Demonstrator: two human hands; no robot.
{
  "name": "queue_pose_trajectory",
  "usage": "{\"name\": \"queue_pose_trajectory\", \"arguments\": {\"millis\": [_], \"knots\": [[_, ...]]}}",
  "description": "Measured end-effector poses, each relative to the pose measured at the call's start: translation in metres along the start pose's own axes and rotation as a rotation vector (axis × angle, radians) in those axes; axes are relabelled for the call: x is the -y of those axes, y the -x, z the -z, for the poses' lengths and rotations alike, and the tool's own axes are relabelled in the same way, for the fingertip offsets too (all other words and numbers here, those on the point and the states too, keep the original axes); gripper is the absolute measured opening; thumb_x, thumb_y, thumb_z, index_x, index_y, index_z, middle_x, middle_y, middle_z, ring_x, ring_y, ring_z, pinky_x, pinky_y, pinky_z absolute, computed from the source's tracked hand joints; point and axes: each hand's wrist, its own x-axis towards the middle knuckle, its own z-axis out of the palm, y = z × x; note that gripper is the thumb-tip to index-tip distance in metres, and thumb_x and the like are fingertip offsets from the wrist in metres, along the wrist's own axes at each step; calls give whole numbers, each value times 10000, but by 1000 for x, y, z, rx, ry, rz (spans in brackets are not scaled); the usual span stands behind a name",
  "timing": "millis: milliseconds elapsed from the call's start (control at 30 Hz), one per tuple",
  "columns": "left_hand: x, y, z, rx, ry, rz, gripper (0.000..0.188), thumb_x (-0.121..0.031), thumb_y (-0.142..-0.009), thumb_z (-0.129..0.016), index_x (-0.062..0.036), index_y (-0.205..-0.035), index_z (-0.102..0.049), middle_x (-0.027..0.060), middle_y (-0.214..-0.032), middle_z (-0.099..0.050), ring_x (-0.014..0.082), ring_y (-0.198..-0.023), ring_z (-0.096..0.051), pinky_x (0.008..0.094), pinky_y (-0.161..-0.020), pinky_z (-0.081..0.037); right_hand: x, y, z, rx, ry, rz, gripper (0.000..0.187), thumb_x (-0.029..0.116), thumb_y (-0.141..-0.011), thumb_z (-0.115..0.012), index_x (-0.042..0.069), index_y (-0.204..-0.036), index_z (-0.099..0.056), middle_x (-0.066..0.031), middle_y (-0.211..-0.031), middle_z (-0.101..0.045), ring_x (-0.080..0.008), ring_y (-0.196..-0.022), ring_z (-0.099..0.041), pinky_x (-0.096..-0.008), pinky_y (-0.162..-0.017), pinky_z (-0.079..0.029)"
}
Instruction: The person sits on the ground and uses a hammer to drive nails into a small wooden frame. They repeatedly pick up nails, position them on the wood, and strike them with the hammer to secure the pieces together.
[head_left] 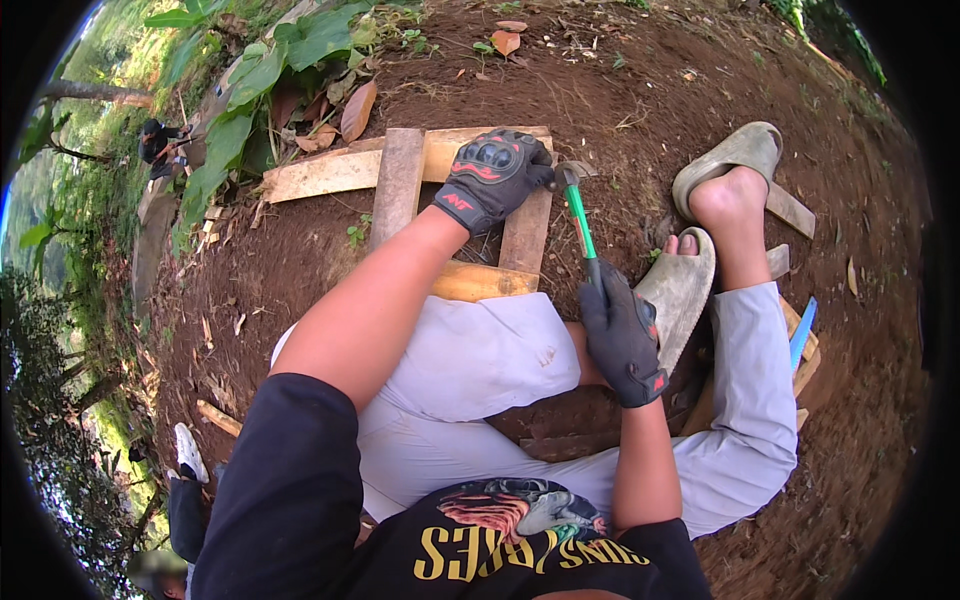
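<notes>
A frame of rough wooden planks [398,185] lies on the soil in front of my knee. My left hand [492,170], in a black glove with red marks, rests on the far right corner of this frame. Its fingers are curled in, and whatever they pinch is hidden. A hammer [578,218] with a green shaft and dark grip is in my right hand [622,335], which wears a matching glove. The hammer's head is right beside my left fingertips, at the frame's corner.
My sandalled foot [675,295] is just right of the hammer. Offcuts of wood [790,210] and a blue strip [802,332] lie farther right. Big green leaves [265,80] hang at the far left. A person [158,148] is in the distance; another's shoe [188,450] shows at left.
</notes>
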Motion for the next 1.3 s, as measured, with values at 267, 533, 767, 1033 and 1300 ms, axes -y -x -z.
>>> {"name": "queue_pose_trajectory", "arguments": {"millis": [267,533,767,1033,1300], "knots": [[13,-8,-5,64,95,43,262,-319,-997,-689,-114,-1114,-802,130,-1107,-780,334,-1043,-737,441,-920,-564,-3,0,0,-33,30,71,369,322,-1045,-576,49,-1257,-704,-219,-1086,-749,-413,-937,-736,-501,-817,-577],[6,-7,5,78,45,52,268,-315,-997,-686,-102,-1118,-796,142,-1078,-780,339,-1031,-737,447,-907,-563,0,-1,1,-16,18,37,381,323,-1051,-573,43,-1275,-702,-215,-1093,-754,-401,-954,-743,-495,-833,-584],[3,-7,7,67,18,26,272,-327,-997,-680,-100,-1101,-789,164,-1076,-772,362,-1028,-729,470,-907,-555,-1,-1,1,-2,-2,20,388,328,-1045,-583,49,-1286,-703,-214,-1109,-754,-409,-966,-740,-495,-847,-580],[3,-8,6,75,3,20,275,-337,-1001,-677,-102,-1095,-784,164,-1067,-769,363,-1030,-726,477,-904,-552,1,-2,3,-14,-31,21,374,314,-1044,-588,52,-1285,-704,-214,-1124,-752,-415,-981,-737,-492,-850,-580],[4,-8,6,70,-7,15,266,-333,-1001,-674,-107,-1091,-783,156,-1054,-770,359,-1031,-727,473,-904,-553,0,-1,2,-31,-5,35,364,302,-1044,-589,56,-1285,-705,-215,-1124,-750,-410,-976,-739,-485,-837,-584]]}}
